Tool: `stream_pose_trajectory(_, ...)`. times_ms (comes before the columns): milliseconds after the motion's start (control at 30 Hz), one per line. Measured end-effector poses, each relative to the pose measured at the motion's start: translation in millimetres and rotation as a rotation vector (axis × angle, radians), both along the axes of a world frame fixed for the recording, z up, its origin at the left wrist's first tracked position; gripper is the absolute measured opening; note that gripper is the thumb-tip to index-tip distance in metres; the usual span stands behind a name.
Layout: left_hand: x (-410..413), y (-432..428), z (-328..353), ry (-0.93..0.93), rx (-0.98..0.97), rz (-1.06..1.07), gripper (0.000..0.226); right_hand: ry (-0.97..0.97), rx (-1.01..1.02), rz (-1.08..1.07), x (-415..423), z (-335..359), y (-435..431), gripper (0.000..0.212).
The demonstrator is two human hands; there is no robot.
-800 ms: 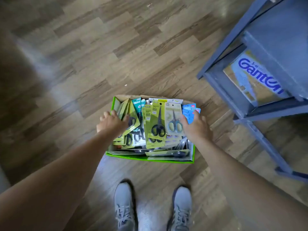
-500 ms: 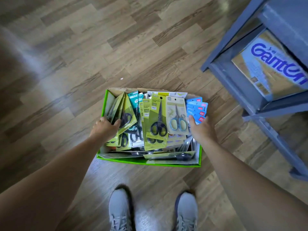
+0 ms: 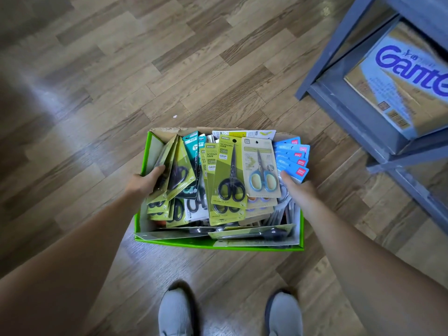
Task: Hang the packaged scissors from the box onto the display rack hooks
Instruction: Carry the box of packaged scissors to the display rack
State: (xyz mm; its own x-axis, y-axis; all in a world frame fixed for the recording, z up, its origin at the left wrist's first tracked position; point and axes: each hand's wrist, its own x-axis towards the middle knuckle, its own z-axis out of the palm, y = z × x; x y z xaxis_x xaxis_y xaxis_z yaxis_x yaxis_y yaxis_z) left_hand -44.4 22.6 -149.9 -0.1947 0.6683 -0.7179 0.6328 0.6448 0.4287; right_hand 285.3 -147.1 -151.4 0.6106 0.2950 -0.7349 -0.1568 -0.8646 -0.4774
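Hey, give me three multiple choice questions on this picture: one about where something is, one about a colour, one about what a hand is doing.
1. Where does the green box stand? A on a shelf; B on the wooden floor; C on a table.
2. What colour are the handles of the scissors on the pale card? A red; B black; C blue.
3. What is the left hand doing? A gripping green packs at the box's left side; B hanging clear of the box; C resting on the floor.
Answers: 1 B, planks lie under the box. 2 C, both loops show blue. 3 A, its thumb lies over the packs.
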Motion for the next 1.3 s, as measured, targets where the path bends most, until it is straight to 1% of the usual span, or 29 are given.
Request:
stream_pose_trajectory(67, -4.2, 7.9, -3.1, -0.038, -0.043, -0.002, 0.072, 0.015, 0.008, -0.020, 2.0, -3.2, 1.6, 0.044)
stream_pose_trajectory(200, -2.8, 13.2, -4.2, -0.110, -0.110, -0.038, 0.062, 0.017, 0.036, -0.051, 4.5, -13.5, 4.7, 0.037)
stream_pose_trajectory(333, 0.8, 11.4, -3.8, -0.114, -0.107, -0.042, 0.061, -0.002, 0.072, -0.070, 2.7, -21.9, 4.7, 0.037)
stream_pose_trajectory(433, -0.4, 7.4, 0.6, -0.110, -0.082, -0.023, 0.051, -0.050, 0.096, -0.065, -2.8, -21.1, 4.5, 0.035)
stream_pose_trajectory(500, -2.3, 3.5, 6.8, -0.115, -0.083, -0.020, 0.046, -0.076, 0.096, -0.060, -5.5, -14.5, 5.2, 0.040)
stream_pose_trajectory(533, -4.5, 1.2, 12.5, -0.125, -0.091, -0.014, 0.048, -0.088, 0.095, -0.048, -6.5, -8.3, 6.3, 0.045)
stream_pose_trajectory(600, -13.1, -2.0, 29.4, -0.139, -0.094, 0.005, 0.068, -0.084, 0.085, -0.018, -9.1, 10.1, 9.9, 0.051)
stream_pose_trajectory(667, -23.1, -4.4, 56.6, -0.125, -0.079, 0.030, 0.089, -0.097, 0.037, 0.017, -13.1, 37.0, 14.9, 0.055)
stream_pose_trajectory(733, -32.9, -6.5, 94.9, -0.104, -0.090, 0.051, 0.096, -0.098, 0.022, 0.034, -20.6, 73.2, 21.5, 0.056)
stream_pose_trajectory(800, -42.1, -5.7, 139.4, -0.115, -0.088, 0.078, 0.094, -0.091, 0.011, 0.078, -30.3, 117.9, 29.9, 0.049)
stream_pose_trajectory(867, -49.7, -5.8, 188.5, -0.111, -0.082, 0.105, 0.077, -0.085, -0.019, 0.139, -41.8, 171.9, 36.6, 0.039)
stream_pose_trajectory(933, -58.5, -3.6, 236.1, -0.115, -0.056, 0.118, 0.065, -0.094, -0.039, 0.182, -52.2, 223.1, 41.0, 0.038)
stream_pose_trajectory(1000, -68.8, 5.5, 285.8, -0.138, -0.045, 0.131, 0.060, -0.113, -0.022, 0.187, -62.0, 272.9, 55.8, 0.041)
stream_pose_trajectory(1167, -92.9, 42.8, 393.2, -0.146, -0.064, 0.157, 0.082, -0.151, 0.015, 0.202, -83.4, 387.5, 99.1, 0.038)
stream_pose_trajectory(1300, -100.5, 75.5, 463.4, -0.162, -0.020, 0.139, 0.080, -0.199, 0.049, 0.213, -91.6, 458.3, 139.8, 0.041)
